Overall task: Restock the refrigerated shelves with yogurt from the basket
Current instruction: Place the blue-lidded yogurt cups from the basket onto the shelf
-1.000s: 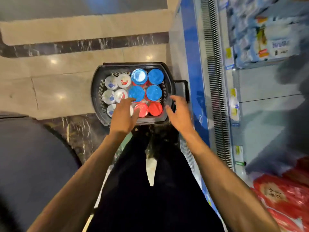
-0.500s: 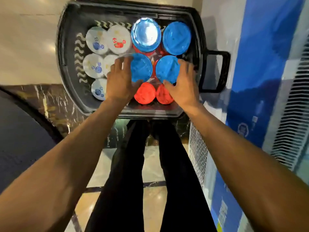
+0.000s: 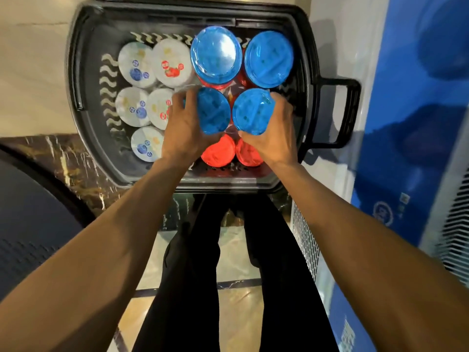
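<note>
A black basket stands on the floor in front of me, full of yogurt. Its left half holds several white foil-topped cups. Its right half holds blue-lidded tubs and two red-lidded tubs at the near edge. My left hand grips a blue-lidded tub, fingers curled round its left side. My right hand grips the neighbouring blue-lidded tub from the right. Two more blue-lidded tubs stand behind them.
The basket's handle sticks out to the right. A blue-fronted refrigerated cabinet with a vent grille runs along the right. My dark trouser legs stand below the basket. A dark rounded object fills the lower left.
My view has come closer to the basket. Both hands slid from lying on top of the blue lids to curling round the sides of the two middle tubs.
</note>
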